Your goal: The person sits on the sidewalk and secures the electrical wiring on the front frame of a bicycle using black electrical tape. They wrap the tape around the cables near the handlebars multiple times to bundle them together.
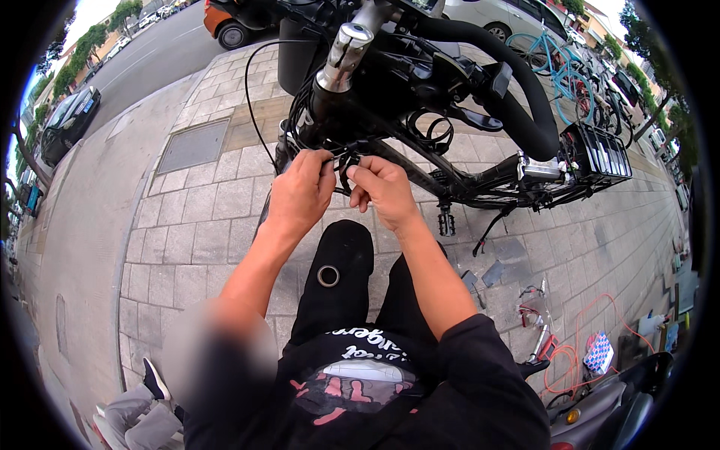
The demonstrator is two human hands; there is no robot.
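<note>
Both hands work close together at the front of a black bicycle frame (390,126), just below the silver stem (347,54). My left hand (301,189) is closed in a pinch on thin black cables (339,156) beside the head of the frame. My right hand (386,191) pinches a dark strip or cable end (346,174) a little to the right; its exact kind is too small to tell. A loose black cable (248,86) arcs out to the left of the bicycle. On my left thigh rests a dark ring (328,276) with a pale inner edge.
A curved black handlebar (529,112) hangs over the right side. Tools (538,337), an orange cord (574,360) and a patterned box (598,352) lie on the paving. A seated person's leg (139,416) shows at lower left. Parked bicycles (574,82) stand beyond.
</note>
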